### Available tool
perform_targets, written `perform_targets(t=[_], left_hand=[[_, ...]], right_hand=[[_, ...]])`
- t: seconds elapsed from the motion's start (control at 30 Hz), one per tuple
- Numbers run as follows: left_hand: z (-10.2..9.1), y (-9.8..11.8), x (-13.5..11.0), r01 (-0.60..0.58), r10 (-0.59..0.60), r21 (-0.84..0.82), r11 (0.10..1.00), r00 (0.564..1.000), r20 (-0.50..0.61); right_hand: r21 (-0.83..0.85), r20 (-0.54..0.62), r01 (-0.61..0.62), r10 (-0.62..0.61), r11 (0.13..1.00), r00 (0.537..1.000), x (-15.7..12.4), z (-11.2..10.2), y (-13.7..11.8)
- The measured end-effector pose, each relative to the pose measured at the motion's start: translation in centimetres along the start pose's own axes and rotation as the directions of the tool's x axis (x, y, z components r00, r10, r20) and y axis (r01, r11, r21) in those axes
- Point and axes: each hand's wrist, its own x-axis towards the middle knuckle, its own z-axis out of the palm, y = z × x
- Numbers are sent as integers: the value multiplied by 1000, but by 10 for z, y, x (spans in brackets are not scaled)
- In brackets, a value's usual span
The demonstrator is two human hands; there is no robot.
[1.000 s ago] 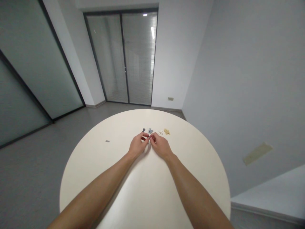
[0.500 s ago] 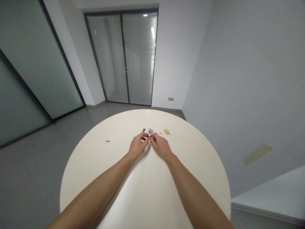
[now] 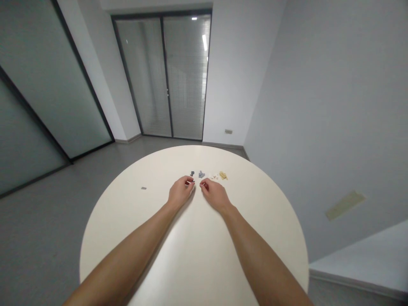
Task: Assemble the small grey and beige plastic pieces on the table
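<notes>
**Fine pinching work, seen from above**

The left hand (image 3: 181, 191) and the right hand (image 3: 215, 194) are held over a round white counter (image 3: 197, 259), and they are near each other but not touching. The grip of the left hand is closed: the thumb and the fingers pinch a tiny piece (image 3: 190, 182) at their tips, and this piece is too small to tell its shape. The grip of the right hand is almost closed, with the fingertips (image 3: 202, 183) brought together, but I cannot tell if they hold something.

Just beyond the hands, toward the far edge of the counter, a dark grey plastic piece (image 3: 192, 173) and a light grey plastic piece (image 3: 201, 174) lie near each other. To the right of them are some small pale bits (image 3: 214, 177) and a little heap of tan pieces (image 3: 223, 175). Well apart on the left lies one small grey piece (image 3: 143, 188).

Beyond the counter are a grey floor (image 3: 38, 238) and a glass door with blinds (image 3: 186, 76), and a pale wall (image 3: 318, 106) stands on the right.
</notes>
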Motion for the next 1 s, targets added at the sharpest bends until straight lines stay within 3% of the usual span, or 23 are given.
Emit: perform_targets(t=[0.23,0.6,0.77,1.0], left_hand=[[-6,-9,2,-12,30,305,952,998,-54],[-8,3,-6,-94,118,515,852,993,-14],[-6,9,-7,-122,133,556,822,991,22],[-5,3,-3,-141,146,491,860,989,29]], right_hand=[[3,5,-9,9,1000,1000,1,1,0],[-3,7,-4,4,1000,1000,1,1,0],[-11,12,-9,9,1000,1000,1,0,-1],[-15,23,-14,14,1000,1000,0,-2,-3]])
